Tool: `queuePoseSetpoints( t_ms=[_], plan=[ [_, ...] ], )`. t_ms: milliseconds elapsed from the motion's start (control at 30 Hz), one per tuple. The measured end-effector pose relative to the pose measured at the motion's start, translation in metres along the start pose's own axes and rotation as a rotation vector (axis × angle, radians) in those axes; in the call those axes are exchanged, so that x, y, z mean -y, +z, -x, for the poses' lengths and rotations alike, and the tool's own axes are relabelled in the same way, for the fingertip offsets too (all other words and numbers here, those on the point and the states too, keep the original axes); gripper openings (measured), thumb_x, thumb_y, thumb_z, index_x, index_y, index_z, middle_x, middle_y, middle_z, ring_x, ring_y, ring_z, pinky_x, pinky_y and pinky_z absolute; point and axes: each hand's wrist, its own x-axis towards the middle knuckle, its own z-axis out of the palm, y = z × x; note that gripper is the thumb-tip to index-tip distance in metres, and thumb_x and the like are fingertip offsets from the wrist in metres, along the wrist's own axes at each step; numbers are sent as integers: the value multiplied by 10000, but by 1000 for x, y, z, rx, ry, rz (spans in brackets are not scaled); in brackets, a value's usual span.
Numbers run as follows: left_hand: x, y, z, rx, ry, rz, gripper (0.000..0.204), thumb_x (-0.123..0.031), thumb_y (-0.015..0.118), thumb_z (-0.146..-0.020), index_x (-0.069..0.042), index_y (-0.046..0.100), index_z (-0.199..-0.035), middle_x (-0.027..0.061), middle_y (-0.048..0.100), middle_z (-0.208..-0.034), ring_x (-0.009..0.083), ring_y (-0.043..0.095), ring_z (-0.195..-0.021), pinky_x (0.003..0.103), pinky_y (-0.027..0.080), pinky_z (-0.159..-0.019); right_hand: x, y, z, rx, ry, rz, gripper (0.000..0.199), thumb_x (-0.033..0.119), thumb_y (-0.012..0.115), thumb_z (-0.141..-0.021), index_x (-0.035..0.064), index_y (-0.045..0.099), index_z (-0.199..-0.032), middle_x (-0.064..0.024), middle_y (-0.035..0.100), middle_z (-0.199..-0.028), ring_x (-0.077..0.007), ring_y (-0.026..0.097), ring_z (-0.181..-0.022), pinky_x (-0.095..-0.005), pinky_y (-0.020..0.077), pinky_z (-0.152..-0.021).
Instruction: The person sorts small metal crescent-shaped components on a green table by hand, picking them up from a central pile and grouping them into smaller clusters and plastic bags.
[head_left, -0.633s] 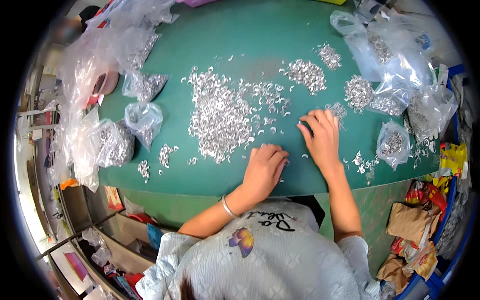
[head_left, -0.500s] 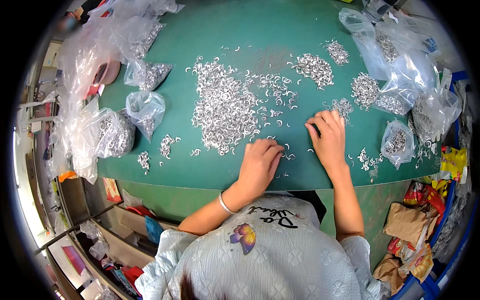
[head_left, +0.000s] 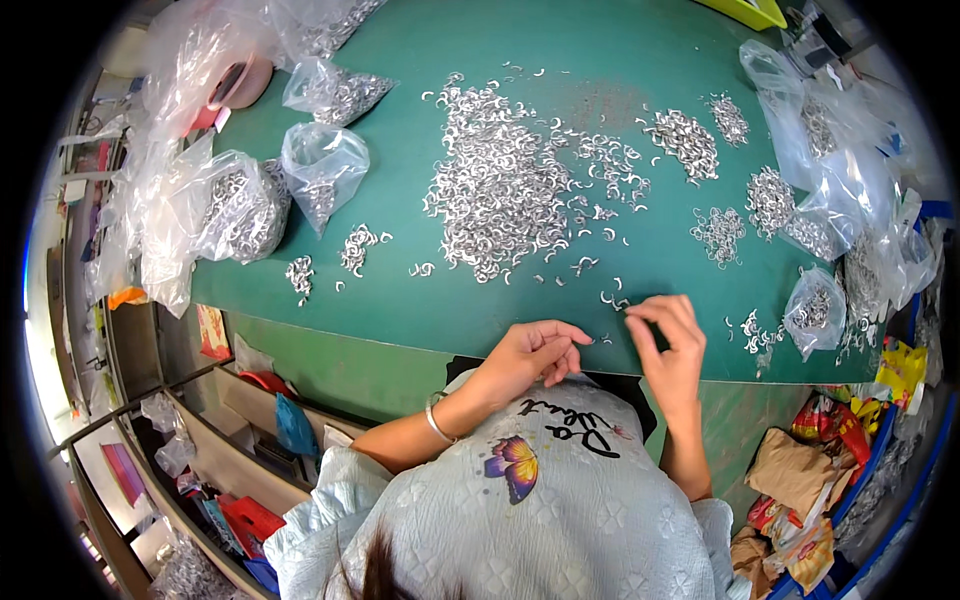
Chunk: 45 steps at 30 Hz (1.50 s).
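A large pile of small silvery crescent-shaped metal pieces [head_left: 500,190] covers the middle of the green table [head_left: 400,320]. My left hand [head_left: 540,352] is at the table's near edge, fingers curled and thumb bent in against the index finger. Whatever it may hold is too small to make out. My right hand [head_left: 672,340] has its thumb and index fingertips close together beside a few loose crescent pieces [head_left: 615,302], and seems to pinch one of them. Smaller heaps lie to the right: a dense heap [head_left: 685,145], a thin-ringed heap [head_left: 718,237] and another heap [head_left: 770,202].
Clear plastic bags of metal pieces stand at the left [head_left: 245,215] and right [head_left: 815,310]. A pink container [head_left: 240,85] sits among the left bags. Small clusters [head_left: 357,250] lie near the left front edge. A yellow-green tray [head_left: 745,10] shows at the far edge.
My left hand has drawn back from the big pile to the table's near edge and turned. My right hand has left the thin-ringed heap and come nearer, to loose pieces. The view has shifted.
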Motion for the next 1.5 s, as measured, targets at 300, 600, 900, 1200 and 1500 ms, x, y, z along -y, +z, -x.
queuePoseSetpoints(
  t_ms=[300,600,900,1200,1500],
  plan=[
    [-14,-5,-14,-603,726,-1093,185,-8,671,-840,-17,642,-1023,113,524,-823,267,547,-716,357,465,-641,2,26,-19,10,-76,268,170,40,714,-799,25,675,-963,-76,610,-969,-256,549,-916,-365,397,-777],
    [-22,-11,-31,-539,794,-1091,146,-34,696,-829,-21,635,-961,87,548,-834,237,552,-731,348,456,-644,-3,32,-22,53,-76,324,205,69,723,-799,40,679,-998,-75,613,-1007,-262,551,-945,-379,396,-804],
    [-15,-33,4,-80,306,310,124,-52,589,-940,-9,582,-1056,85,609,-1032,131,568,-856,251,473,-751,-3,48,-34,148,-225,407,242,74,732,-780,61,666,-1013,-59,581,-1106,-261,526,-1011,-387,391,-826],
    [-13,-21,-16,-675,788,-1103,189,-1,687,-816,-21,640,-998,102,517,-833,262,544,-756,353,450,-694,-5,32,-23,76,-121,275,123,28,728,-769,37,680,-881,-58,615,-1005,-261,549,-957,-376,392,-814],
    [-11,-17,-30,-535,831,-1130,121,-7,704,-788,-15,636,-887,111,525,-820,302,546,-779,406,450,-687,-12,16,-26,8,-70,341,103,11,714,-780,27,671,-872,-71,621,-992,-260,554,-933,-361,398,-810]
  ],
)
